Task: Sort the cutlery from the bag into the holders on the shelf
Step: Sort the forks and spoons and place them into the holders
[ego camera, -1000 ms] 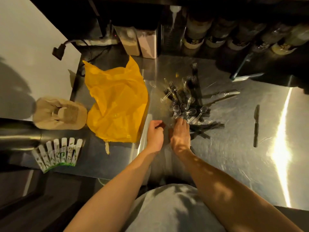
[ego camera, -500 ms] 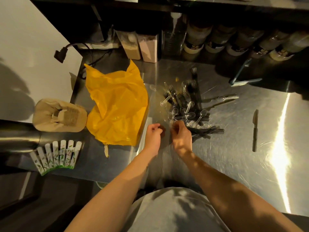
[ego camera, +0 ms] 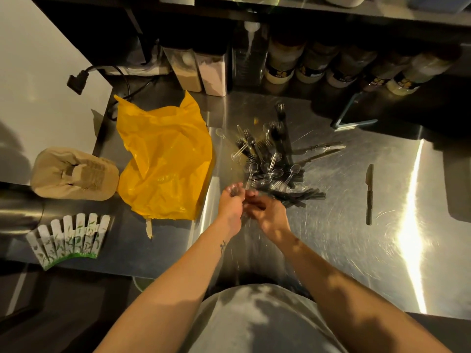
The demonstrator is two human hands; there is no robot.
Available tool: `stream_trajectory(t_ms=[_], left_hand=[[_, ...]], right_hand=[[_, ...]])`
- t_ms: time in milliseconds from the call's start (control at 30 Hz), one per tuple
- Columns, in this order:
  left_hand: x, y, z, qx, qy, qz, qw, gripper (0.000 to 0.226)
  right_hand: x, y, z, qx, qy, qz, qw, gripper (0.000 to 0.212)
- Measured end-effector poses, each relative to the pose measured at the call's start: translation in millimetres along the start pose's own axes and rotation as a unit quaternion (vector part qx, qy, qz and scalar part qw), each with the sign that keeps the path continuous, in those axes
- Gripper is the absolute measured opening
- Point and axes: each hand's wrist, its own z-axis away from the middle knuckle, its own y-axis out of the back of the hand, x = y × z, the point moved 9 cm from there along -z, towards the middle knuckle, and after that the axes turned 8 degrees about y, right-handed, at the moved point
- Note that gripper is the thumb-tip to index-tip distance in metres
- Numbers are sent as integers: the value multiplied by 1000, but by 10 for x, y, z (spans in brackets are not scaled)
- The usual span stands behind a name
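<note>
Steel counter (ego camera: 331, 225), cutlery pile (ego camera: 270, 164) right of the yellow bag (ego camera: 163, 161): right hand (ego camera: 267, 212) has pulled back, fingers curled, load unclear, meeting left hand (ego camera: 230, 203) gripping clear spoons (ego camera: 235, 191). Sorting's begun.

Open steel of the table (ego camera: 331, 238) lies between the cutlery pile (ego camera: 270, 161) and the lone black knife (ego camera: 369, 194) to its right, while the yellow bag (ego camera: 163, 159) crowds the pile's left and jars (ego camera: 311, 67) wall off the back.
</note>
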Motion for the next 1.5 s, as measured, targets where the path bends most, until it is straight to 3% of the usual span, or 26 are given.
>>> stream_trajectory(t_ms=[200,333,467,700,900,1100,1233,1367,1500], left_hand=[[15,228,-59,20,-17,-8,1000,20],[-52,274,-5,27,-11,-30,999,40],[-191,340,106,30,3,-28,999,28],[-449,453,195,13,39,-11,999,5],[-463,224,255,-1,77,52,996,26],[-240,-174,302,-66,37,38,996,28],[-99,-251,237,-67,36,36,996,31],[27,-223,168,-54,47,24,997,33],[109,-236,92,-36,48,-5,998,29]], right_hand=[[319,420,248,97,-14,156,983,14],[484,533,325,83,-26,244,966,24],[578,510,365,62,-38,301,951,29],[584,539,419,82,-25,279,957,23],[377,679,287,125,7,247,961,18],[132,860,56,150,30,203,967,17],[25,926,-145,140,31,194,970,19],[-165,909,-349,100,68,269,956,36],[-339,831,-555,36,118,400,908,58]])
